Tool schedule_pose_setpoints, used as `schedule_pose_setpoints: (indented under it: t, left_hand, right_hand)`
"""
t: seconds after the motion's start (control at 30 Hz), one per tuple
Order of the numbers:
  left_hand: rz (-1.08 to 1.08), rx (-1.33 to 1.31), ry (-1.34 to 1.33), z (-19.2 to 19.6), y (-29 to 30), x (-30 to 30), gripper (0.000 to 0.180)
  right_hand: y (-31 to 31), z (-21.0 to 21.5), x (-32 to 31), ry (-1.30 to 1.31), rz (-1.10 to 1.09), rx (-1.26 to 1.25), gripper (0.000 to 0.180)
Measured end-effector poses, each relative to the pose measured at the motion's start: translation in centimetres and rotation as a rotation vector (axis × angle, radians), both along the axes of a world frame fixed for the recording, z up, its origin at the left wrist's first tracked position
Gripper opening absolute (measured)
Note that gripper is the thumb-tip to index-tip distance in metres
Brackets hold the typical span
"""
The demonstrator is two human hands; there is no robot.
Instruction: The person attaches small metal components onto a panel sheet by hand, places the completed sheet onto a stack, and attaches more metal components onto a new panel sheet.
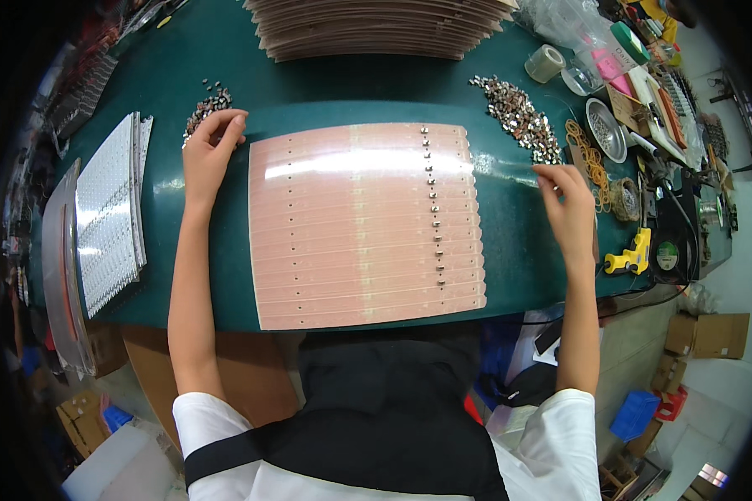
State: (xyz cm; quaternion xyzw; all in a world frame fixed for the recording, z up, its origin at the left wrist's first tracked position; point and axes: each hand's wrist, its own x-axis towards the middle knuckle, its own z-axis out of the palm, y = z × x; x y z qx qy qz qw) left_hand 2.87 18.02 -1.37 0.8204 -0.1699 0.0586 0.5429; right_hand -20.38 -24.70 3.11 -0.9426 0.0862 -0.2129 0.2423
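Observation:
A pale pink panel (351,242), scored into several crosswise strips, lies flat on the green table in front of me. Small shiny metal pieces (432,195) stand in a column near its right side; a column of small dark holes runs down its left. My left hand (212,154) is closed, fingertips bent to the thumb, beside a small heap of metal pieces (209,107). Past the panel's right edge, my right hand (566,194) is also closed in a pinch, just below a larger heap of metal pieces (522,117). Whatever either pinch holds is too small to make out.
A tall stack of panels (384,29) stands at the far edge. White perforated sheets (113,217) lean at left. On the right are a metal strainer (605,129), a tape roll (544,63), coiled yellow cord (589,163) and a yellow glue gun (629,253).

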Motion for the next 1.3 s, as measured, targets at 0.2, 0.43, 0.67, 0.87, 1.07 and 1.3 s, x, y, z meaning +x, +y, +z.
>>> schedule_pose_setpoints:
  t: [0.2,0.43,0.67,0.87,1.07,1.3]
  left_hand:
    - [0.022,-0.004,-0.013,0.3,0.0,-0.1,0.021]
    - [0.006,0.015,0.002,0.2,-0.1,-0.2,0.021]
    - [-0.001,0.001,-0.006,0.5,-0.3,-0.4,0.023]
    - [0.002,0.021,-0.030,0.5,-0.3,-0.5,0.023]
    - [-0.008,-0.021,-0.025,0.0,-0.1,-0.1,0.024]
    - [-0.018,0.012,-0.048,0.2,-0.2,0.0,0.022]
  right_hand:
    - [-3.0,-2.0,2.3,-0.008,0.114,-0.205,0.011]
    - [-1.5,-1.2,0.5,0.067,0.088,-0.179,0.011]
    - [8.1,0.7,-5.6,0.159,0.187,0.506,0.012]
    - [12.0,0.3,-7.8,0.083,0.290,0.280,0.017]
    - [12.8,-0.6,-8.0,0.124,0.331,0.238,0.017]
    - [13.2,-0.4,-7.9,0.078,0.370,0.091,0.019]
